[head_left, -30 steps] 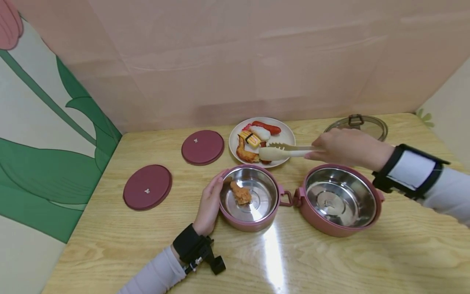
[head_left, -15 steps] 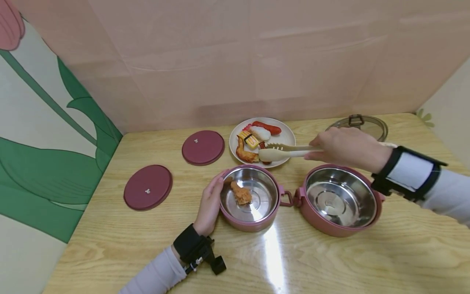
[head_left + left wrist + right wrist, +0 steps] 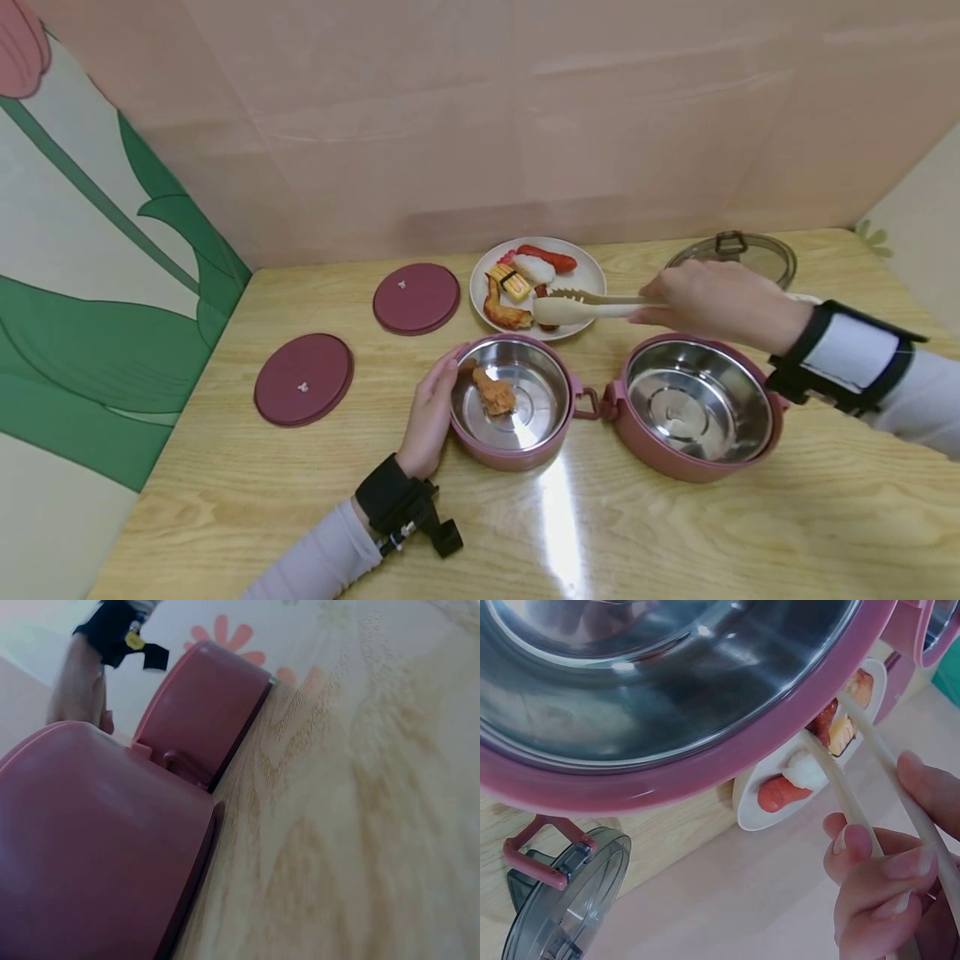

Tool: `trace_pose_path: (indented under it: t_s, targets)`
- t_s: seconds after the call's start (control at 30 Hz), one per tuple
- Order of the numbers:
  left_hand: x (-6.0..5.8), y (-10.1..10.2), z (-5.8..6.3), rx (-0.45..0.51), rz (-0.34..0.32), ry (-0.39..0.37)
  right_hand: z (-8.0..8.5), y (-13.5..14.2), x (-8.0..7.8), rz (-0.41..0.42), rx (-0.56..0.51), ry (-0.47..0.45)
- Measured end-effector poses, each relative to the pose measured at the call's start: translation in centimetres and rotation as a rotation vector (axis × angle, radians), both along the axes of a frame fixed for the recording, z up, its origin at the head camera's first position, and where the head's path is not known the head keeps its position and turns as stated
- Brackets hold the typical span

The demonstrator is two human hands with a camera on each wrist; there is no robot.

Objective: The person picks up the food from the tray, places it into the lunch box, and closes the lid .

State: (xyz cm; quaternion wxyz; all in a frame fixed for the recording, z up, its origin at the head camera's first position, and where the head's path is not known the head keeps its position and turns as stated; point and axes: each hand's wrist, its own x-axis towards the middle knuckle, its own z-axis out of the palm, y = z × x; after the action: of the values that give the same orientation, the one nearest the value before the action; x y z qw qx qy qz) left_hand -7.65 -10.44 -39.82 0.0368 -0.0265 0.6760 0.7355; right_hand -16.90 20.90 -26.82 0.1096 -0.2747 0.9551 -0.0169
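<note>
In the head view, my left hand (image 3: 430,414) rests against the left side of a round pink bowl (image 3: 513,461) with a steel lining, fingers extended along its wall. A piece of fried chicken (image 3: 493,392) lies inside it. My right hand (image 3: 693,302) holds pale cream tongs (image 3: 596,311), thumb on one arm and curled fingers on the other in the right wrist view. The tips reach over the white plate (image 3: 592,268), around a reddish-brown piece of food (image 3: 542,292), partly hidden. Beside it lie a chicken wing (image 3: 507,313), egg sushi (image 3: 510,282), white rice (image 3: 534,267) and a red sausage (image 3: 551,257).
A larger pink pot (image 3: 693,467) with a steel inside stands right of the bowl, its handle close to the bowl's handle. Two maroon lids (image 3: 303,375) lie at the left. A clear lid (image 3: 772,258) sits behind the right hand, near the back wall (image 3: 465,125).
The tongs have shifted very slightly to the right over the plate, showing more of the reddish-brown piece and the wing's end. My left hand stays against the bowl.
</note>
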Motion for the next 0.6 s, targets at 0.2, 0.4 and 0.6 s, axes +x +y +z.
trace_pose_path:
  t_s: [0.2,0.4,0.6]
  targets:
    - [-0.13,0.01,-0.04,-0.004,0.001,0.005,-0.07,0.19,-0.03,-0.005,-0.008,0.005]
    - [-0.18,0.03,-0.05,-0.012,0.000,0.006,0.04,0.30,-0.04,-0.025,-0.009,0.009]
    - [-0.21,0.01,-0.07,-0.013,-0.001,0.002,0.35,0.31,-0.02,-0.043,-0.005,0.020]
